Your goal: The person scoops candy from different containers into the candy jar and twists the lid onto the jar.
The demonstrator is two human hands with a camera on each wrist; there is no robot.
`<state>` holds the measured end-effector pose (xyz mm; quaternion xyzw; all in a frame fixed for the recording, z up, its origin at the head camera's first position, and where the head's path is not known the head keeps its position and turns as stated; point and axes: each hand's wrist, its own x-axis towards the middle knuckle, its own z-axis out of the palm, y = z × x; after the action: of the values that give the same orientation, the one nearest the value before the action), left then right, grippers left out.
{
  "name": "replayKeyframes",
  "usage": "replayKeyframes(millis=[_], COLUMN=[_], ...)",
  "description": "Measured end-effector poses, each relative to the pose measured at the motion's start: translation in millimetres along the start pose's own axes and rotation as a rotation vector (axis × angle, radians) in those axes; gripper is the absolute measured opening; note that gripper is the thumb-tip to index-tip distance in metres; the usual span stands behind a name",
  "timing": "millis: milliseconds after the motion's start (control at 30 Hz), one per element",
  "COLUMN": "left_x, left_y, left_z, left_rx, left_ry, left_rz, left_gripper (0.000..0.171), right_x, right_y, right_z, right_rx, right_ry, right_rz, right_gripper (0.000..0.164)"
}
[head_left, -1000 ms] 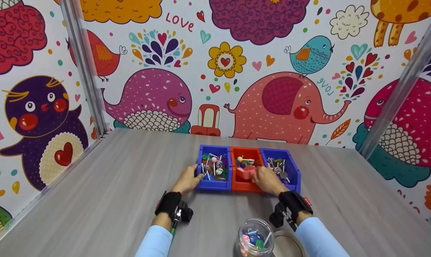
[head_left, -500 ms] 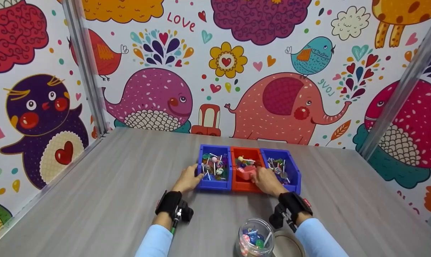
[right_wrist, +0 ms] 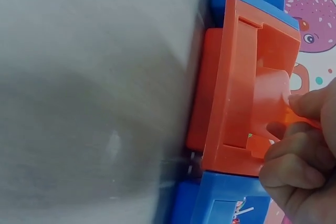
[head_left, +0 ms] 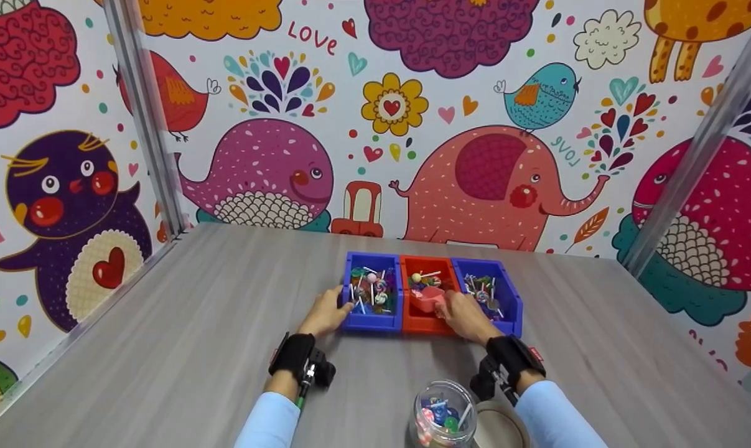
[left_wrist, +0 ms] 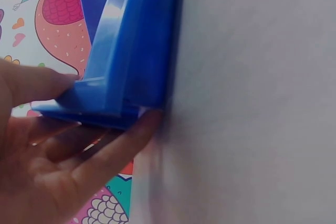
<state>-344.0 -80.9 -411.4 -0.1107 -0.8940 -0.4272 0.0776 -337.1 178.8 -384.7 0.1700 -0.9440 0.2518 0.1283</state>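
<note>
Three joined bins stand on the table: a left blue bin [head_left: 373, 323], a red bin [head_left: 420, 326] in the middle and a right blue bin [head_left: 513, 302]. My left hand [head_left: 322, 314] grips the left bin's outer wall, thumb over the rim and fingers along the outside, as the left wrist view shows. My right hand [head_left: 468, 316] pinches the handle of a pink scoop [head_left: 428, 300] whose bowl is down inside the red bin, among lollipops and wrapped candies [head_left: 416, 277]. The handle is mostly hidden by the fingers.
Close to me stands an open clear jar [head_left: 445, 389] part filled with candies, with a round beige lid [head_left: 503, 429] beside it. Lollipops [head_left: 372, 289] fill the left bin, and more candies [head_left: 484, 289] lie in the right one. A patterned wall [head_left: 275, 168] rises behind the table.
The scoop has shifted slightly within the red bin, and the candies around it have moved, with a white lollipop stick now showing more plainly. My left hand keeps its grip on the bin.
</note>
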Motion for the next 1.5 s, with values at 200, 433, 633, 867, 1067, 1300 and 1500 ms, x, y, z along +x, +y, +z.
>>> replayKeyframes(millis=[200,433,633,867,1067,1300,1500], left_x=[0.7,1.4,1.4,2.4,2.2,1.2,0.2], left_y=[-0.9,-0.1,0.4,0.4,1.2,1.4,-0.4], left_z=[-0.4,-1.1,-1.8,-1.7,-1.6,-0.5,-0.2], left_rx=[0.006,0.006,0.002,-0.011,-0.008,0.006,0.020], left_ry=[0.002,0.012,0.015,0.010,0.010,0.005,0.016], left_rz=[0.001,0.014,0.025,0.017,0.008,0.009,0.039], left_gripper=[0.038,0.035,0.033,0.034,0.035,0.036,0.037], right_x=[0.1,-2.5,-3.4,-5.4,-5.3,-7.1,-12.0], right_y=[1.8,5.2,5.8,7.9,9.8,14.3,19.3], right_z=[2.7,4.0,3.9,5.9,5.0,2.9,-2.6], right_rx=[0.005,0.059,0.072,0.080,0.117,0.165,0.174], right_ry=[0.028,0.055,0.052,0.087,0.122,0.141,0.145], right_rz=[-0.018,-0.049,-0.026,-0.032,-0.020,-0.017,0.003], right_gripper=[0.011,0.006,0.008,0.012,0.017,0.019,0.022])
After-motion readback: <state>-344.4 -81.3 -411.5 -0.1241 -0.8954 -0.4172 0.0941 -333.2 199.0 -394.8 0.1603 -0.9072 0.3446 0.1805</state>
